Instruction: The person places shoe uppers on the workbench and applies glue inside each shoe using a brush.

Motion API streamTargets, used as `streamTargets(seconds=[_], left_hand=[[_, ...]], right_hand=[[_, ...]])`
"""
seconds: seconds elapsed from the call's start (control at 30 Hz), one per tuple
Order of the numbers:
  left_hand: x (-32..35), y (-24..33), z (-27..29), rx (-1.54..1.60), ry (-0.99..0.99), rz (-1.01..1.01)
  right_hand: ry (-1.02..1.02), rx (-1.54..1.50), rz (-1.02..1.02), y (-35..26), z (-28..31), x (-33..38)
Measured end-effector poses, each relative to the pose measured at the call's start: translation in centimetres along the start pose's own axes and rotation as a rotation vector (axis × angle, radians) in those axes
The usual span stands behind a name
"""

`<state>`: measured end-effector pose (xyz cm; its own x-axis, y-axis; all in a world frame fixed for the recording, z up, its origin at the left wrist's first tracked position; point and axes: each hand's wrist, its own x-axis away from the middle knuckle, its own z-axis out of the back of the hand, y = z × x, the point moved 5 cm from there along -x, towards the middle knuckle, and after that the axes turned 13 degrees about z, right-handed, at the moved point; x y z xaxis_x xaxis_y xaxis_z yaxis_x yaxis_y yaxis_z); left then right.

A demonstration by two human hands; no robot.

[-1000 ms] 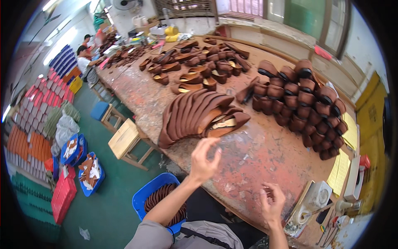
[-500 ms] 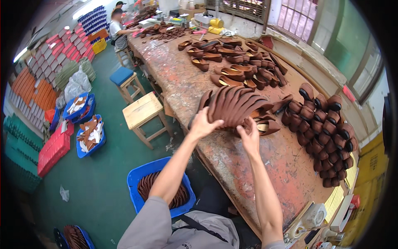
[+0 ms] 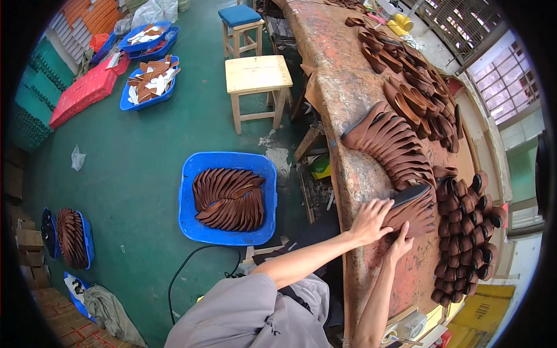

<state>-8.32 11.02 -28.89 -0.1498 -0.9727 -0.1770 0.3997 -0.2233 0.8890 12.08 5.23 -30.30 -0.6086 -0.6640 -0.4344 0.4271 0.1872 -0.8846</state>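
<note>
At the table edge, my left hand (image 3: 372, 223) rests its fingers against a bundle of brown shoe uppers (image 3: 413, 210), the dark inner side of one facing up. My right hand (image 3: 398, 245) presses on the bundle's near side, its fingers close together. Between them the hands grip the bundle; some fingertips are hidden. Just beyond it, a curved row of nested brown uppers (image 3: 390, 139) lies on the worn table (image 3: 331, 52).
Brown shoes (image 3: 409, 110) lie along the table's far side. Rounded brown shoe parts (image 3: 464, 243) are piled right. On the floor at left stand a blue basket (image 3: 188, 217) filled with brown uppers, a wooden stool (image 3: 259, 74) and a blue-topped stool (image 3: 239, 16).
The view has swung, bringing the blue basket fully into sight. Both hands have come from the fanned stack to a bundle at its near end, and now sit closer together.
</note>
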Motion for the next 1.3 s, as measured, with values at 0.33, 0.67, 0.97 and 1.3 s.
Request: streamTargets(seconds=[0.33, 0.67, 0.97, 1.3], left_hand=[[0.0, -0.8, 0.2, 0.025, -0.007, 0.034], [-1.0, -1.1, 1.3, -0.029, -0.064, -0.063], [-2.6, 0.8, 2.7, -0.135, -0.279, -0.226], [-3.1, 3.1, 7.1, -0.429, -0.317, -0.359]], right_hand=[[0.008, 0.04, -0.009, 0.3, 0.1, 1.7], [0.055, -0.034, -0.162, -1.5, -1.2, 0.7], [0.073, -0.104, -0.28, -3.8, -1.8, 0.6], [0.099, 0.102, -0.324, -6.0, -6.4, 5.2]])
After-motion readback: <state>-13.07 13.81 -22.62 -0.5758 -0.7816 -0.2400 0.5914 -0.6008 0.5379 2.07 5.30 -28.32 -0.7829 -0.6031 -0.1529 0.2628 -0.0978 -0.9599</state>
